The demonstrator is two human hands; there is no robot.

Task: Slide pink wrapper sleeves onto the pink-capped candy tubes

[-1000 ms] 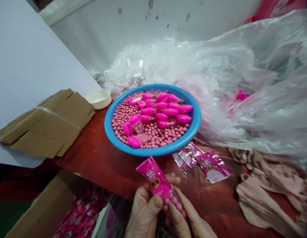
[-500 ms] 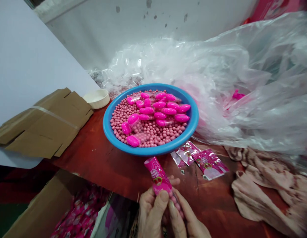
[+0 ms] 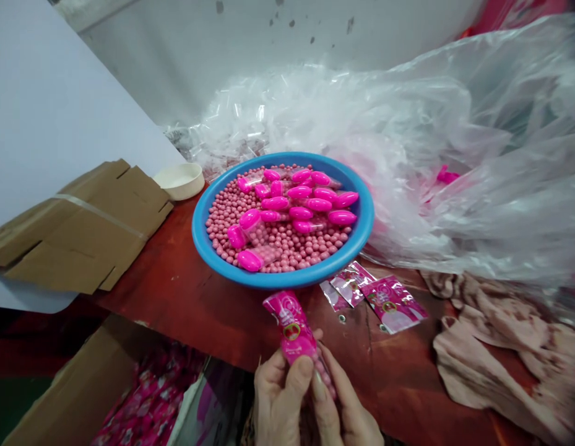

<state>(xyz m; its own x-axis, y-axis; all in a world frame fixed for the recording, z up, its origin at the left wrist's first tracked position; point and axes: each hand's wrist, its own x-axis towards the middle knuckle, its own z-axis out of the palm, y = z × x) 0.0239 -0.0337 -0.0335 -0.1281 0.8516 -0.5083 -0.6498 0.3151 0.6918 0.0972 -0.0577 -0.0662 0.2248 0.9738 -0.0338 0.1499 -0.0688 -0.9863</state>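
Just in front of a blue basin (image 3: 278,282), both hands hold one clear tube of pink balls with a printed pink sleeve (image 3: 294,328) over its upper part. My left hand (image 3: 280,396) is closed on it, thumb pressed on the sleeve. My right hand (image 3: 340,402) grips the lower part, where pink balls (image 3: 328,375) show between the fingers. The sleeve's upper end looks flat and leans to the left. In the basin, several tubes with bright pink caps (image 3: 250,260) lie on a bed of loose pink balls (image 3: 226,214).
Flat printed sleeves (image 3: 393,303) lie right of the basin, near a crumpled beige cloth (image 3: 491,365). Clear plastic sheeting (image 3: 514,155) is heaped behind. Folded cardboard (image 3: 78,229) and a white dish (image 3: 180,181) are at left. Below, an open carton (image 3: 78,384) holds pink packets (image 3: 148,396).
Both hands and the sleeved tube have shifted slightly left. The sleeve's top end now bends further left, and its printed front faces the camera more. Both hands keep their hold.
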